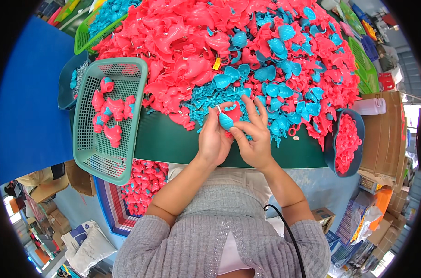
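1. Left hand (213, 139) is curled, thumb and fingertips pinching a small blue plastic piece (225, 121) at its tip.
2. Right hand (254, 134) has its fingers closed on a red plastic piece (233, 112), which touches the blue one between both hands.
3. Just beyond the fingertips lies a heap of red and blue parts (229, 51) on the green table (173, 143).
4. Well left of the left hand sits a green mesh basket (109, 118); right of the right hand, a dark bowl of red rings (347, 143).
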`<state>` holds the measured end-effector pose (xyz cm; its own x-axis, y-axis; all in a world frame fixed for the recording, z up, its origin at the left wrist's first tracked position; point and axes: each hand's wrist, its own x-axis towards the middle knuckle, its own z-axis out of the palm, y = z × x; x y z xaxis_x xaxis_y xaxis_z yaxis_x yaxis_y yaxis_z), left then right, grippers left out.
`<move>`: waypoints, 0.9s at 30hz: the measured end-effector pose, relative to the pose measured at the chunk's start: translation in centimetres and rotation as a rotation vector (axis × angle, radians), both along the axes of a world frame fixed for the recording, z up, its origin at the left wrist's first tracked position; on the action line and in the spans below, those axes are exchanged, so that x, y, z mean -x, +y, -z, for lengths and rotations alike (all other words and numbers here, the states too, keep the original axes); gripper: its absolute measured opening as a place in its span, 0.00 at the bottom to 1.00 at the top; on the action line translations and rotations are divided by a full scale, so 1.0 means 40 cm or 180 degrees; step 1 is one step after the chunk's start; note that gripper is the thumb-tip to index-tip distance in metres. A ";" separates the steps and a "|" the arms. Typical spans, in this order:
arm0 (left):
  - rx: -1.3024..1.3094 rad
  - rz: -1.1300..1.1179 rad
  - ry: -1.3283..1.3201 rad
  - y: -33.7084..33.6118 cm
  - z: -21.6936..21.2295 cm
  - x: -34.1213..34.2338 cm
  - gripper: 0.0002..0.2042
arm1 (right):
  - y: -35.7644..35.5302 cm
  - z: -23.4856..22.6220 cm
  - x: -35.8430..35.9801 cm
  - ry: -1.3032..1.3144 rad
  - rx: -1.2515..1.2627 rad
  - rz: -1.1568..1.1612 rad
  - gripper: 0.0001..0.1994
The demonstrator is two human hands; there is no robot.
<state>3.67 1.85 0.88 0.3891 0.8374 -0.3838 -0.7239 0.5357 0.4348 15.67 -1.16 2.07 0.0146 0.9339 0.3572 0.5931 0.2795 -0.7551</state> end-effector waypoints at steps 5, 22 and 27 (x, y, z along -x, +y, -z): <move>0.0035 -0.0002 -0.0126 -0.001 0.003 -0.008 0.24 | -0.005 -0.013 0.004 -0.0128 0.0027 0.0010 0.03; 0.0261 0.0027 -0.0530 0.005 0.002 0.001 0.23 | -0.001 0.007 0.000 0.0141 0.0314 -0.0023 0.04; 0.0196 0.0007 -0.0557 0.006 0.008 -0.003 0.23 | 0.013 -0.016 -0.017 0.0068 0.0244 -0.0109 0.04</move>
